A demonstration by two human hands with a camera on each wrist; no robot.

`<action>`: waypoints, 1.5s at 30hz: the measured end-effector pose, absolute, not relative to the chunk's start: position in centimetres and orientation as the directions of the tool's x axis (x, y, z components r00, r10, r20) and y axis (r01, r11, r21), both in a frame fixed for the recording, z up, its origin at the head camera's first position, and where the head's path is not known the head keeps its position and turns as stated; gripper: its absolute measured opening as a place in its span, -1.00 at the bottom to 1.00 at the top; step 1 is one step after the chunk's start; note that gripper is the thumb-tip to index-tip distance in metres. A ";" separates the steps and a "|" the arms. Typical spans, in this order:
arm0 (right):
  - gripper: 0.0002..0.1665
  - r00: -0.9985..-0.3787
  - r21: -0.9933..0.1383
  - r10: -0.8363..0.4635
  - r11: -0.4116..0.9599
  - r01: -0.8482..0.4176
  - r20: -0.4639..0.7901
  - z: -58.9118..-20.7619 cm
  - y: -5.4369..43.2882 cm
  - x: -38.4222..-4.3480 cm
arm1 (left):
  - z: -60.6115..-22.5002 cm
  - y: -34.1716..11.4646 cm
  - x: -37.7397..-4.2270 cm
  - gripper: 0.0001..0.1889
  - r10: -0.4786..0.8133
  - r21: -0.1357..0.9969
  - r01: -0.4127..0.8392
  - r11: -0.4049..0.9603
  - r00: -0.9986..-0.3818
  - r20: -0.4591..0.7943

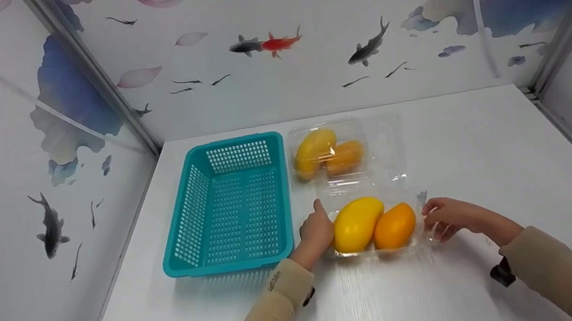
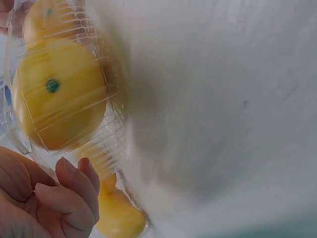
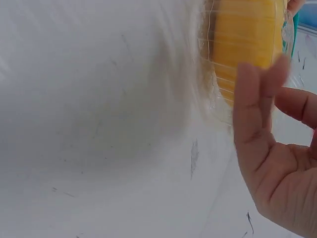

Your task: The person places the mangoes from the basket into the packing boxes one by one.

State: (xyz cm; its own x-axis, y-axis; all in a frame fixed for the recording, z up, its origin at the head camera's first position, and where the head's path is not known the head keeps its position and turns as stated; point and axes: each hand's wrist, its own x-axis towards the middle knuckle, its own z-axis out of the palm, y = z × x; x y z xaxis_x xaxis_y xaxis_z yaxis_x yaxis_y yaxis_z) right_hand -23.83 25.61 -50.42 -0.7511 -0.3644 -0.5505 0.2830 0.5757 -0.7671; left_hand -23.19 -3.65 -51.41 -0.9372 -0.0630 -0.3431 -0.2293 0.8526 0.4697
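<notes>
A clear plastic clamshell box (image 1: 369, 252) on the table holds a yellow mango (image 1: 357, 225) and a smaller orange mango (image 1: 395, 226). Its side ribs and the yellow mango (image 2: 64, 109) show close up in the left wrist view. At the box's left side is my left hand (image 1: 318, 232), thumb raised, fingers (image 2: 74, 193) loosely bent near the plastic; I see nothing held. My right hand (image 1: 454, 216) is beside the right side, fingers (image 3: 250, 114) relaxed and slightly bent, without a visible hold. Whether its fingertips touch the box I cannot tell.
A teal perforated basket (image 1: 284, 203) stands left of the boxes. Behind the front box, another clear plastic box (image 1: 296, 131) contains a yellow mango (image 1: 311, 149) and an orange mango (image 1: 346, 156). Patterned wall panels (image 1: 310, 87) enclose the white table (image 1: 478, 149).
</notes>
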 end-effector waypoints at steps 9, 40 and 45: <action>-0.18 -0.814 -0.816 -0.325 0.506 0.280 -0.481 -50.0 25.0 -27.0 | -51.4 -3.4 -23.2 -0.35 -0.079 0.497 -0.276 0.822 -0.921 -0.381; -0.38 -0.957 -0.964 -0.117 0.061 0.260 -0.266 -47.0 23.3 -30.6 | -51.1 -3.7 -23.9 -0.52 -0.120 0.713 -0.317 0.625 -0.942 -0.314; -0.55 -0.958 -0.969 -0.153 0.091 0.231 -0.242 -46.5 24.1 -29.6 | -50.9 -3.9 -23.6 -0.31 -0.146 0.765 -0.327 0.555 -0.943 -0.298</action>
